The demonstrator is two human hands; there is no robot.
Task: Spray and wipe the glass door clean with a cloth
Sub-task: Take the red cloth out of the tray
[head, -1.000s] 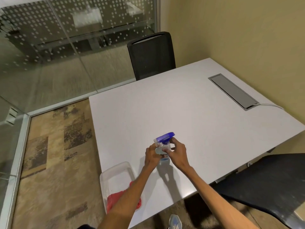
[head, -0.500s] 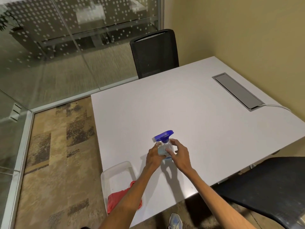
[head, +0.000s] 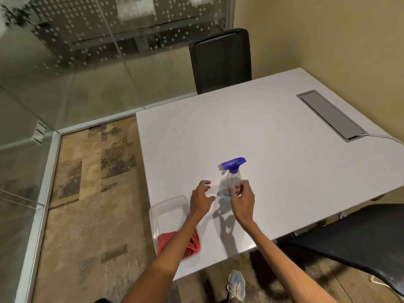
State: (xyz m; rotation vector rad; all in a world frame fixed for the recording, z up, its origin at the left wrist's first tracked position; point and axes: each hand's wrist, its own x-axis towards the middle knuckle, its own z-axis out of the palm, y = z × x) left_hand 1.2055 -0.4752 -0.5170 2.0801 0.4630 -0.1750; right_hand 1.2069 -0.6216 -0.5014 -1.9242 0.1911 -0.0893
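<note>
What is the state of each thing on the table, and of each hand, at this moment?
spray bottle: upright on the table, held by neither hand.
red cloth: crumpled in the tray, partly hidden by the forearm.
plastic tray: open, at the table corner.
left hand: open, empty, beside the bottle.
right hand: fingers loosely curled, empty, in front of the bottle.
cable hatch: lid closed.

I see white surface, clear spray bottle w/ blue head, red cloth, black chair, white-dotted glass door, brown patchy carpet.
</note>
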